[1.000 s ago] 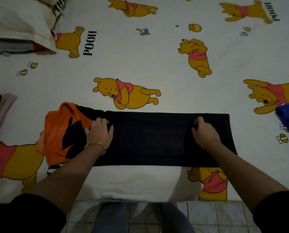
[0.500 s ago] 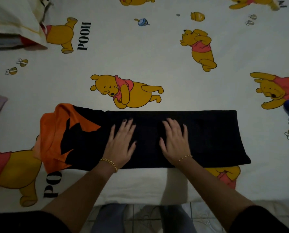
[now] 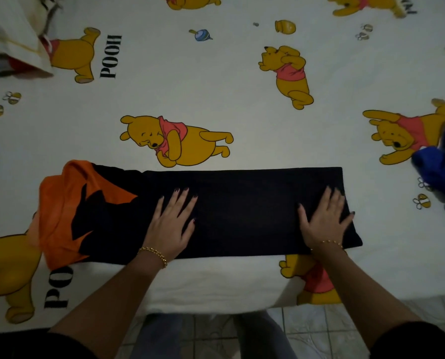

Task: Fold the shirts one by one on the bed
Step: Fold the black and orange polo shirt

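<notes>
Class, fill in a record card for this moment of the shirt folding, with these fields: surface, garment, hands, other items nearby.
Surface: bed sheet, pale, printed with yellow bears
Garment: black shirt folded into a long strip along the bed's near edge, orange end to the left
Hands: left hand flat on the strip beside the orange end; right hand flat on the strip's right end
Nearby: blue cloth at the right edge; pillow top left

Bear-print bed (image 3: pixel 216 81): black-orange shirt (image 3: pixel 244 211) near front edge, blue garment (image 3: pixel 439 174) right, pillow (image 3: pixel 9 40) far-left.
</notes>
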